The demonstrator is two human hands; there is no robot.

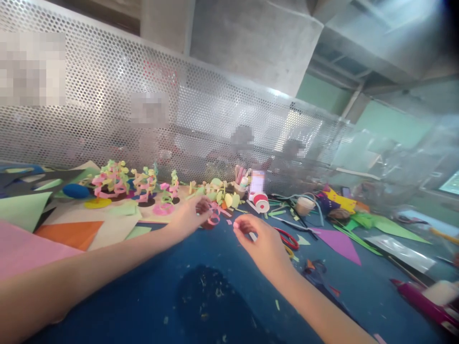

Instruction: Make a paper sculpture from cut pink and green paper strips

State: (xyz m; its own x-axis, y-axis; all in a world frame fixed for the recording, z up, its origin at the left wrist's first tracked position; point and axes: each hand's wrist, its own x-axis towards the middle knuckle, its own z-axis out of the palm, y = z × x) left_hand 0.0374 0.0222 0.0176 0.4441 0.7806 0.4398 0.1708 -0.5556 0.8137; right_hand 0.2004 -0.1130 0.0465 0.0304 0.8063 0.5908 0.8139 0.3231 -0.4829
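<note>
My left hand, its fingers curled, grips a curled pink paper strip a little above the blue table. A small dark red piece shows just under the strip. To the right, my right hand pinches a small pink piece of paper between thumb and fingertips. Beyond my left hand lie several green and yellow paper leaves. Scissors with red handles lie beside my right hand, partly hidden by it.
Curled paper models stand at the back left, near an orange sheet and a pink sheet. A red-and-white roll stands ahead. A purple sheet and magenta glue gun lie right. Behind is a perforated metal screen.
</note>
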